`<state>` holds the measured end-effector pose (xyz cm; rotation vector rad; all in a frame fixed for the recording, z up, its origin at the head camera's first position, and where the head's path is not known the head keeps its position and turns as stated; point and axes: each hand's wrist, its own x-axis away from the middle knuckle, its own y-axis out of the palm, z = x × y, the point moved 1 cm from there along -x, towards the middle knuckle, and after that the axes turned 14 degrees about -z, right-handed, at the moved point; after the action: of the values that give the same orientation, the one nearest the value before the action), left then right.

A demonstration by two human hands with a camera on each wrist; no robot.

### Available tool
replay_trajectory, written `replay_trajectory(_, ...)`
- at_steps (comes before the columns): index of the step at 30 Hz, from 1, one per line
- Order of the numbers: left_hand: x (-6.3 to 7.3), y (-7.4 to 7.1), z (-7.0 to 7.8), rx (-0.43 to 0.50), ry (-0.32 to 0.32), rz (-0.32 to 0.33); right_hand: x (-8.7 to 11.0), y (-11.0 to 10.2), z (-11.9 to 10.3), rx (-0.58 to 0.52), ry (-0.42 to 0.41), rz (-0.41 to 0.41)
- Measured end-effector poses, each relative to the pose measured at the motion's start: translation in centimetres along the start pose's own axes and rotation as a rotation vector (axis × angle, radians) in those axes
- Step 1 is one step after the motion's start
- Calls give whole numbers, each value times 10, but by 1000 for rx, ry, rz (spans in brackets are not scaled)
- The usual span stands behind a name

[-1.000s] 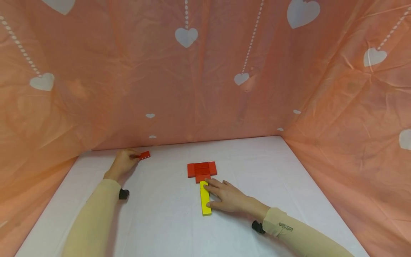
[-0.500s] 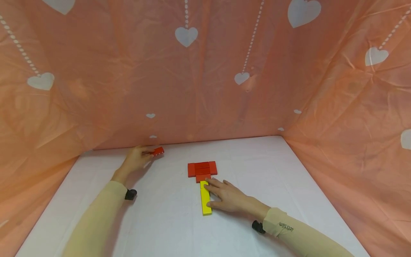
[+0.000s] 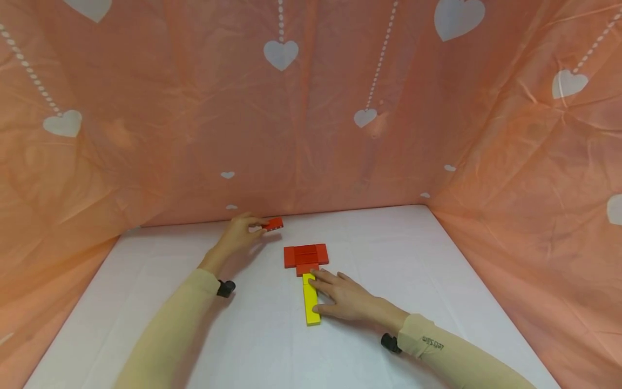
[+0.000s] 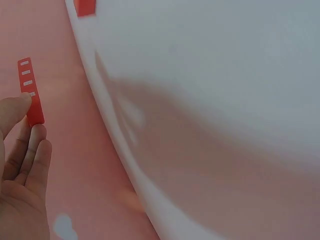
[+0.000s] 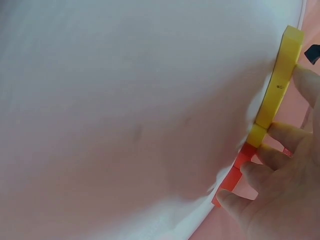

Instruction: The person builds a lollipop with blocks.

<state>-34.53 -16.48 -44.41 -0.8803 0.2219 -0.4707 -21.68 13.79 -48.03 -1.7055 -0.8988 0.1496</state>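
Observation:
My left hand (image 3: pixel 237 234) pinches a flat red block (image 3: pixel 274 224) by its left end, between thumb and fingers, near the back of the table. A row of white rectangles marks one side of that block (image 4: pixel 25 72), plain in the left wrist view. Fingers of my right hand (image 3: pixel 347 298) lie spread and fairly straight against a column of blocks. Its thumb touches the long yellow block (image 3: pixel 311 310). Other fingertips reach the short yellow block (image 5: pixel 257 135) and the red block (image 3: pixel 305 269) above it.
Further red blocks (image 3: pixel 306 253) lie flat together at the column's far end, making a T-shaped top. White cloth (image 3: pixel 252 335) covers the table. An orange curtain with white hearts (image 3: pixel 330 162) hangs along its back and sides.
My left hand has carried the red block rightward along the back of the table, from the far left to behind the red blocks. The right hand and the column have stayed in place.

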Motion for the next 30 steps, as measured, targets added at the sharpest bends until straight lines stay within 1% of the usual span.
replay_trajectory(1, -3, 3, 4, 3, 1, -4, 0, 0, 0, 1, 0, -1)
replay_trajectory(4, -12, 11, 13, -4, 36, -17, 0, 0, 1, 0, 2, -4)
replay_trajectory(6, -19, 17, 18, 7, 62, -24, -1, 0, 1, 2, 4, -8)
replay_trajectory(8, -25, 23, 22, 17, 74, -33, -1, 1, 2, 4, 6, -9)
replay_trajectory(11, -33, 31, 28, 29, 80, -58, -1, 1, 2, 7, 9, -9)
replay_trajectory(12, -36, 34, 30, 28, 75, -72, -1, 1, 2, 6, 9, -9)
replay_trajectory(15, -43, 41, 34, 16, 90, -105, -1, 1, 2, 6, 11, -5)
replay_trajectory(21, -53, 50, 36, 6, 99, -156, -1, 0, 2, 5, 6, -5)
replay_trajectory(27, -60, 55, 33, -46, 101, -175, 1, -1, 1, 12, -1, -3)
replay_trajectory(30, -61, 56, 32, -47, 94, -189, 2, -1, 1, 17, -2, -1)
